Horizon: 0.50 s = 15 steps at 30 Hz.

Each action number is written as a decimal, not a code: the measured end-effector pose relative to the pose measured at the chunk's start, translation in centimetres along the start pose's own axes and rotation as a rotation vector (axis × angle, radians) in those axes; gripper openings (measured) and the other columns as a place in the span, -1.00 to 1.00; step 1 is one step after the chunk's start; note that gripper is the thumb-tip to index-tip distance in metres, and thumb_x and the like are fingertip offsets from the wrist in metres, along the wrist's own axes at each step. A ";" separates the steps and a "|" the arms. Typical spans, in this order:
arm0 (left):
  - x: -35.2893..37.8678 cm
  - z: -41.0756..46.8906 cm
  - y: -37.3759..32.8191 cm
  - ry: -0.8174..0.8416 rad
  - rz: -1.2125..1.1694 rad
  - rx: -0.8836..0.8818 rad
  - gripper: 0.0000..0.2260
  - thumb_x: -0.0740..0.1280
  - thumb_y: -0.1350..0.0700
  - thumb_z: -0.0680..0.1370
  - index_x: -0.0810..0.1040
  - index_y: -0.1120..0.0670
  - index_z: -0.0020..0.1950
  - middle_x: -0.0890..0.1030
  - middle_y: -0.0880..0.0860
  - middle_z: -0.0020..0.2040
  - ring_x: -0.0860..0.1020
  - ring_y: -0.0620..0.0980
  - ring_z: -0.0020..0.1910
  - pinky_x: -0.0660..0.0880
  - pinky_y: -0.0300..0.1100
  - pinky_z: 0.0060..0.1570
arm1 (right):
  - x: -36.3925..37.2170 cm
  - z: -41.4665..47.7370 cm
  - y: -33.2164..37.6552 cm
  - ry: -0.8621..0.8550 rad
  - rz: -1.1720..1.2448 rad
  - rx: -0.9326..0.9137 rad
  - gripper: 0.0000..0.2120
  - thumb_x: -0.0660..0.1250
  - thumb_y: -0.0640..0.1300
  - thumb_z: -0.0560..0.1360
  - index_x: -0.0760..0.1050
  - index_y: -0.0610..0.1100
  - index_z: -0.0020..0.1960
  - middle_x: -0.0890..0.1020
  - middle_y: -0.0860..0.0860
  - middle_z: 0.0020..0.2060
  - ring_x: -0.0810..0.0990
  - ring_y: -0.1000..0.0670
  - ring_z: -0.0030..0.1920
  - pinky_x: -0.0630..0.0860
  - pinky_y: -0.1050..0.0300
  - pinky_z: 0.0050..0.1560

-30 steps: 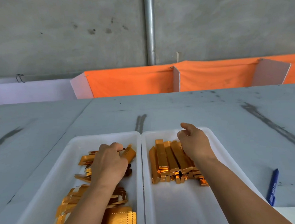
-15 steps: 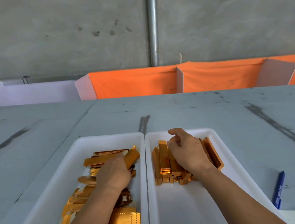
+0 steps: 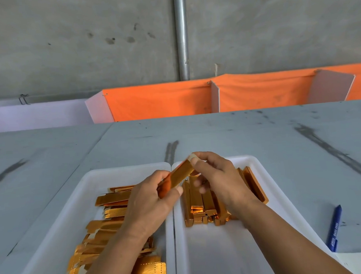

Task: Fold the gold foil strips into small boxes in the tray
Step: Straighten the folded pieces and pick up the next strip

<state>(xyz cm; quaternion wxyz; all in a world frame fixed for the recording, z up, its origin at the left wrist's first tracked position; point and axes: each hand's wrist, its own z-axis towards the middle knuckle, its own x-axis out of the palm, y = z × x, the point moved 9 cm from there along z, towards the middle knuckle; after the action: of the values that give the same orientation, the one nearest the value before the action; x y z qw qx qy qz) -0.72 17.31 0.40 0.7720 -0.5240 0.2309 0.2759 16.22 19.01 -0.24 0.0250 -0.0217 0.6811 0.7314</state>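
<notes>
While left hand (image 3: pixel 149 200) and right hand (image 3: pixel 216 176) pinch the strip (image 3: pixel 180 174) at its 7 and 1 o'clock ends above the trays (image 3: pixel 171 230), it looks light and crease-prone (thin foil); hold by edges.

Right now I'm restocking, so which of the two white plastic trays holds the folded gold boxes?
The right white plastic tray: its gold foil boxes lie packed side by side; the left white tray holds loose flat gold foil strips.
</notes>
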 end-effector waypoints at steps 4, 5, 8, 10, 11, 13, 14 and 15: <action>0.8 -0.1 -0.2 0.050 0.168 0.070 -0.72 0.36 -0.20 0.47 0.41 -0.18 0.11 0.45 -0.21 -0.11 0.49 -0.12 -0.08 0.44 -0.32 -0.15 | 0.1 -0.1 0.0 0.019 0.001 0.026 -0.79 0.33 -0.21 0.58 0.54 0.01 0.18 0.60 0.02 -0.44 0.56 0.09 -0.44 0.56 0.23 -0.31; 0.9 0.0 -0.4 0.046 0.203 0.093 -0.68 0.35 -0.23 0.46 0.41 -0.18 0.13 0.45 -0.20 -0.09 0.49 -0.12 -0.07 0.45 -0.31 -0.13 | 0.1 -0.1 0.0 0.023 -0.037 0.021 -0.78 0.33 -0.22 0.58 0.54 0.02 0.17 0.60 0.02 -0.45 0.56 0.08 -0.45 0.57 0.20 -0.29; 0.7 0.0 -0.9 0.007 0.202 0.135 -0.57 0.35 -0.31 0.41 0.41 -0.18 0.20 0.49 -0.21 -0.02 0.48 -0.16 -0.04 0.49 -0.26 -0.09 | 0.6 -0.2 0.0 0.051 -0.102 -0.001 -0.77 0.34 -0.22 0.58 0.53 0.04 0.17 0.59 0.03 -0.47 0.55 0.07 -0.46 0.57 0.18 -0.30; 0.6 0.0 -1.0 -0.005 0.161 0.148 -0.57 0.35 -0.30 0.42 0.42 -0.18 0.21 0.49 -0.24 -0.05 0.49 -0.18 -0.07 0.45 -0.33 -0.16 | 0.9 -0.3 0.1 0.065 -0.106 -0.014 -0.79 0.33 -0.20 0.58 0.53 0.04 0.17 0.59 0.01 -0.47 0.53 0.07 -0.47 0.53 0.20 -0.32; 0.7 -0.1 -1.0 -0.004 0.145 0.154 -0.60 0.34 -0.29 0.43 0.43 -0.17 0.19 0.48 -0.24 -0.08 0.49 -0.18 -0.10 0.41 -0.37 -0.20 | 0.9 -0.3 0.1 0.066 -0.095 -0.015 -0.82 0.32 -0.17 0.60 0.54 0.03 0.16 0.59 0.00 -0.47 0.52 0.06 -0.47 0.53 0.20 -0.33; 0.8 -0.1 -1.0 0.003 0.117 0.161 -0.65 0.32 -0.27 0.46 0.45 -0.16 0.16 0.47 -0.24 -0.13 0.49 -0.19 -0.14 0.37 -0.39 -0.24 | 0.8 -0.3 0.1 0.054 -0.055 -0.003 -0.85 0.27 -0.12 0.63 0.57 0.02 0.14 0.61 -0.02 -0.44 0.52 0.05 -0.46 0.53 0.21 -0.36; 0.9 -0.1 -1.0 0.004 0.108 0.167 -0.68 0.31 -0.26 0.47 0.45 -0.15 0.14 0.47 -0.23 -0.15 0.49 -0.20 -0.16 0.37 -0.39 -0.25 | 0.7 -0.3 0.1 0.047 -0.029 0.008 -0.83 0.24 -0.13 0.64 0.58 0.01 0.13 0.62 -0.04 -0.41 0.52 0.05 -0.45 0.53 0.21 -0.37; 0.8 -0.1 -1.0 0.002 0.104 0.176 -0.70 0.30 -0.26 0.47 0.46 -0.15 0.12 0.47 -0.22 -0.17 0.49 -0.20 -0.18 0.36 -0.40 -0.27 | 0.6 -0.3 0.1 0.043 -0.008 0.017 -0.81 0.22 -0.16 0.65 0.59 -0.01 0.13 0.64 -0.04 -0.39 0.53 0.05 -0.44 0.53 0.21 -0.37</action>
<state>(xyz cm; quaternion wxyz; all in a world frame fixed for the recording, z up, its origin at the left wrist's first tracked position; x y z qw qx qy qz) 0.56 17.10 0.51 0.7994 -0.4417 0.2819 0.2939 15.57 18.75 -0.19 0.0133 -0.0401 0.6877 0.7247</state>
